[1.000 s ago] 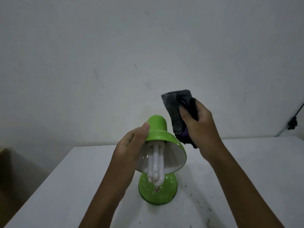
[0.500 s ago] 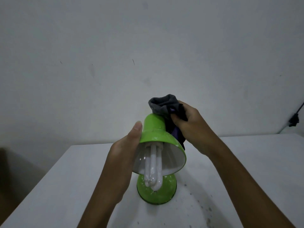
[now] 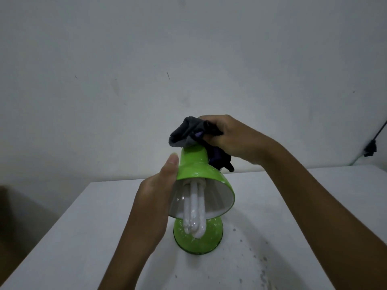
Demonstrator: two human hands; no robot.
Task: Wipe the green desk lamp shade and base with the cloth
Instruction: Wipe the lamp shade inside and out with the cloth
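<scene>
A green desk lamp stands on the white table. Its shade [image 3: 196,166] tilts toward me, showing a white inside and a white tube bulb [image 3: 194,212]. Below the bulb sits the round green base [image 3: 199,239]. My left hand [image 3: 155,197] holds the shade's left rim, thumb up along the green outside. My right hand [image 3: 232,137] grips a bunched dark grey and purple cloth [image 3: 188,132] and presses it on the top and back of the shade. The lamp's neck is hidden.
The white table [image 3: 83,237] carries dark specks at the right front, near my right forearm. A plain wall rises close behind it. A black cable with a clip [image 3: 370,147] hangs at the far right. The table's left edge drops off to a dim floor.
My right hand brought the cloth down from beside the shade onto its top, then slid it further over the crown. The left hand kept hold of the shade's rim.
</scene>
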